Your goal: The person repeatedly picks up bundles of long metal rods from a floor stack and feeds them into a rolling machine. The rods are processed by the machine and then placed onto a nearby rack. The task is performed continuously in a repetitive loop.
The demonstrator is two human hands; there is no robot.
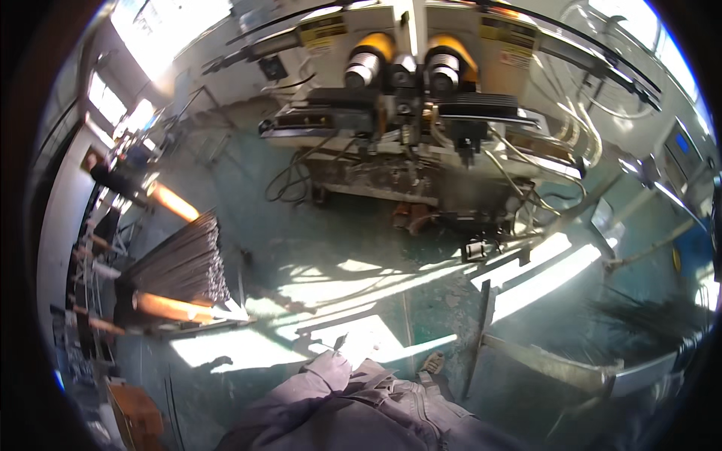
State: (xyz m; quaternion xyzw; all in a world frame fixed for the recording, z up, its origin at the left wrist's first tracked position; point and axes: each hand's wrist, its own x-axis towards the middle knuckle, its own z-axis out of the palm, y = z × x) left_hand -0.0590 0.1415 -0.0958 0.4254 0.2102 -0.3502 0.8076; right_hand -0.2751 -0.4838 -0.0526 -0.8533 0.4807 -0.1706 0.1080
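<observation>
My left hand is in front of my body at the end of a greyish-purple sleeve, washed out by strong sunlight, so its fingers cannot be made out. Just to its right, my right hand hangs low by the jacket front, small and brownish, perhaps gloved; its finger position is unclear. Nothing can be seen held in either hand. Ahead of me stands a machine with two yellow-orange cylindrical heads side by side. At my left lies a big bundle of thin metal rods between orange posts.
A metal trough with dark thin rods stands at the right, beside an upright bar. Cables hang from the machine. A control box is at far right. An orange-brown box sits at lower left.
</observation>
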